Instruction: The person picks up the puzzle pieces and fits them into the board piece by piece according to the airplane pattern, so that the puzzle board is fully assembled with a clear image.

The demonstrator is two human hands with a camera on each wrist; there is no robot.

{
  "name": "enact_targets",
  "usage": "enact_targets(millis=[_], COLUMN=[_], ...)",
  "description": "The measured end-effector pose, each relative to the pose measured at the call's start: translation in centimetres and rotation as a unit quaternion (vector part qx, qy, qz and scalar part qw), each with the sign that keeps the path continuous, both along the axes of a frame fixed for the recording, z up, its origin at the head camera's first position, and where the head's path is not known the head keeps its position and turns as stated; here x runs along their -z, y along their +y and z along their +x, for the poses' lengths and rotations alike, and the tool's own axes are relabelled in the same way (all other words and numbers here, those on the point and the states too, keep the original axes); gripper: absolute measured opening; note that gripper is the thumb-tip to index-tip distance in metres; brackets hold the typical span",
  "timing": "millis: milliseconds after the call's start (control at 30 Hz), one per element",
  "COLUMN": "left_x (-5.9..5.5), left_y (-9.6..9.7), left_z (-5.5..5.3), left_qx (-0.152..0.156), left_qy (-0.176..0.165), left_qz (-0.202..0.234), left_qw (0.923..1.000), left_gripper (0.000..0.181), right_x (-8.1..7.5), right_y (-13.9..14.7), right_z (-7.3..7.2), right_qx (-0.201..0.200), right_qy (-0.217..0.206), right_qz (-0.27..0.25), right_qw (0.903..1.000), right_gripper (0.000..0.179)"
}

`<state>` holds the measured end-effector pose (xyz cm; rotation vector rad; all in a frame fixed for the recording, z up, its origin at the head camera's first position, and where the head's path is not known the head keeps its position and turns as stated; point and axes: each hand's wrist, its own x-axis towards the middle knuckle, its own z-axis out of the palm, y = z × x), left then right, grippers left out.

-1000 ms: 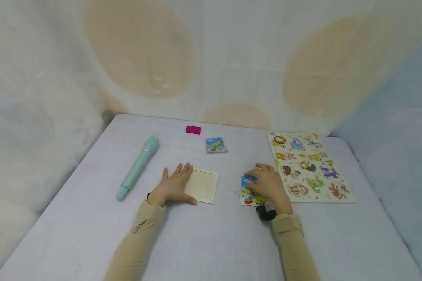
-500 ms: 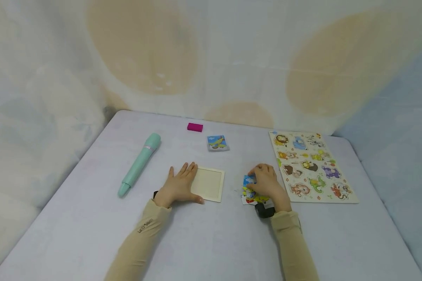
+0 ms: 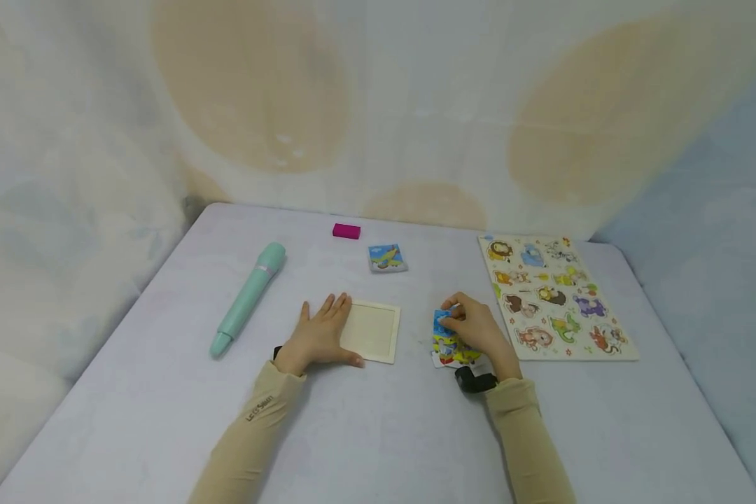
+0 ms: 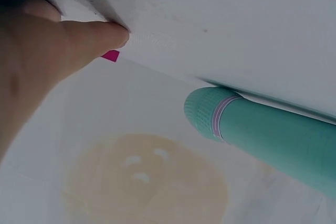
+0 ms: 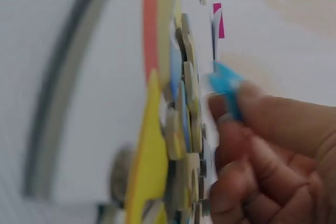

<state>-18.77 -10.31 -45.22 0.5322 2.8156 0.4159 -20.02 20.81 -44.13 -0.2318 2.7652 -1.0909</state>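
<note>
My left hand [image 3: 320, 337] lies with straight, spread fingers over the left edge of a cream square puzzle tray [image 3: 373, 332], which has a raised rim and a bare inside. In the left wrist view one finger [image 4: 94, 38] reaches down to the table. On the right, thumb and forefinger of my right hand [image 3: 475, 325] pinch a small blue puzzle piece [image 5: 226, 85] above a heap of colourful puzzle pieces [image 3: 446, 350]. The right wrist view shows those wooden pieces [image 5: 191, 108] edge-on, close beside the curled fingers. Part of the heap is hidden under this hand.
A mint-green microphone-shaped tube [image 3: 248, 301] lies left of the left hand. Toward the back are a magenta block [image 3: 346, 231] and a small picture packet with an aeroplane [image 3: 387, 258]. An animal puzzle board [image 3: 554, 301] lies just right of the right hand.
The left hand and the tray have slid slightly right. My right hand's fingers have closed on a blue piece at the heap's far end and the piece now shows between them.
</note>
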Motion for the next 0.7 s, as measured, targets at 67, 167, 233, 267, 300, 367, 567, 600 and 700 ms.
enact_targets(millis=[67, 167, 233, 267, 300, 367, 567, 600, 700], left_x=[0.1, 0.1, 0.1, 0.1, 0.2, 0.3, 0.8, 0.8, 0.8], left_y=[0.0, 0.0, 0.1, 0.1, 0.2, 0.4, 0.7, 0.7, 0.5], left_z=[0.1, 0.1, 0.1, 0.0, 0.0, 0.0, -0.2, -0.2, -0.3], left_qx=[0.0, -0.003, -0.007, -0.009, -0.01, -0.013, -0.02, -0.02, -0.017], left_qy=[-0.004, -0.004, 0.001, 0.003, 0.007, 0.011, 0.015, 0.016, 0.014], left_qz=[0.0, -0.004, -0.007, -0.01, -0.013, -0.016, -0.024, -0.026, -0.029], left_qw=[1.0, 1.0, 0.9999, 0.9999, 0.9998, 0.9997, 0.9994, 0.9993, 0.9993], left_gripper=[0.127, 0.128, 0.128, 0.128, 0.129, 0.129, 0.132, 0.132, 0.133], right_x=[0.1, 0.1, 0.0, -0.1, -0.2, -0.3, -0.1, 0.0, 0.3], right_y=[-0.1, -0.7, -1.5, -2.1, -2.6, -3.9, -8.1, -8.8, -10.6], right_z=[-0.1, -0.6, -1.0, -1.3, -1.4, -1.7, -2.0, -2.0, -2.2], right_qx=[0.018, 0.03, 0.035, 0.036, 0.035, 0.033, 0.03, 0.03, 0.018], right_qy=[-0.006, -0.019, -0.029, -0.034, -0.038, -0.045, -0.066, -0.069, -0.075], right_qz=[-0.032, -0.087, -0.118, -0.132, -0.138, -0.146, -0.149, -0.149, -0.145], right_qw=[0.9993, 0.9956, 0.9919, 0.99, 0.989, 0.9877, 0.9862, 0.986, 0.9864], right_gripper=[0.025, 0.028, 0.028, 0.028, 0.028, 0.028, 0.027, 0.027, 0.025])
